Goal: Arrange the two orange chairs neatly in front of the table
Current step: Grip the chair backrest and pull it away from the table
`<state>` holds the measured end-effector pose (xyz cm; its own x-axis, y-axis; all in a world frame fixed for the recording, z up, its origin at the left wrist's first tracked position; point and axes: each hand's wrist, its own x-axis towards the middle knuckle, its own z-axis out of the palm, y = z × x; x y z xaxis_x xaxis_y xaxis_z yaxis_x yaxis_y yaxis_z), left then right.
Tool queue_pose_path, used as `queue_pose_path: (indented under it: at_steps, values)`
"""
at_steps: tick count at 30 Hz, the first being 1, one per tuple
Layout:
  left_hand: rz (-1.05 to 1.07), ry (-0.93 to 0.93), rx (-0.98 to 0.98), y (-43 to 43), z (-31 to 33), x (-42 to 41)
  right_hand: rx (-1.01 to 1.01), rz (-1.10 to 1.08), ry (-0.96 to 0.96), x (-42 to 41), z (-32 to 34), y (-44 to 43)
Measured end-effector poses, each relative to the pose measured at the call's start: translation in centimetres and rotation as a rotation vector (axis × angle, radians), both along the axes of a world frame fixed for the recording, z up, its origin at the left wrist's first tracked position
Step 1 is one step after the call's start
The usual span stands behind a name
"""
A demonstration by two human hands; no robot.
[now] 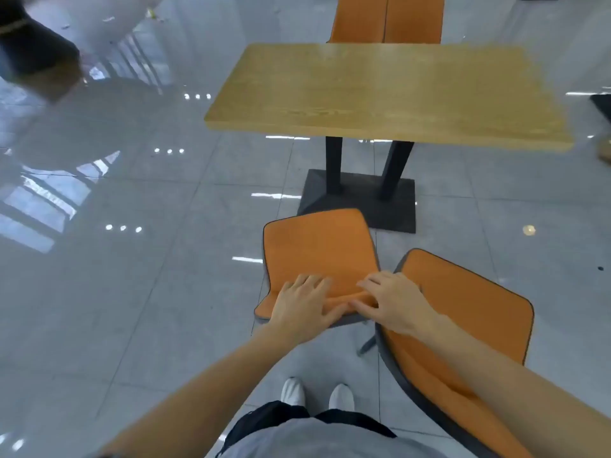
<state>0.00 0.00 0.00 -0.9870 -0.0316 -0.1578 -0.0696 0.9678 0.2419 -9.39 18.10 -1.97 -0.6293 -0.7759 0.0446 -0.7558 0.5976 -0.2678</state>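
A wooden table (pixel 380 94) on a black pedestal base stands ahead of me. One orange chair (pixel 317 246) sits just in front of the base, its seat facing the table. My left hand (pixel 304 305) and my right hand (pixel 396 302) both grip the top edge of its backrest, fingers curled over it. A second orange chair (pixel 463 312) stands right beside it, to my right, turned at an angle and close to my right forearm. Neither hand touches that second chair.
Another pair of orange chairs (pixel 386 18) stands on the far side of the table. The floor is glossy grey tile, wide and bare to the left. A dark blurred object (pixel 33 51) is at the top left. My white shoes (pixel 317 391) are just behind the chairs.
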Motion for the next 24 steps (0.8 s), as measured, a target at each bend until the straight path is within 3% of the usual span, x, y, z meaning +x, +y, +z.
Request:
queue_pose_path:
  at_steps: [5, 10, 24]
  values:
    - [-0.016, 0.042, -0.026, -0.4, -2.3, 1.5, 0.001, 0.089, -0.020, -0.2, -1.7, 1.1]
    - [-0.047, 0.105, -0.105, -0.7, -4.3, 1.6, 0.027, 0.167, 0.133, -0.5, -3.0, 1.4]
    - [0.005, 0.223, -0.180, -2.6, -4.5, -1.1, -0.188, 0.069, 0.406, -3.0, -6.0, -1.2]
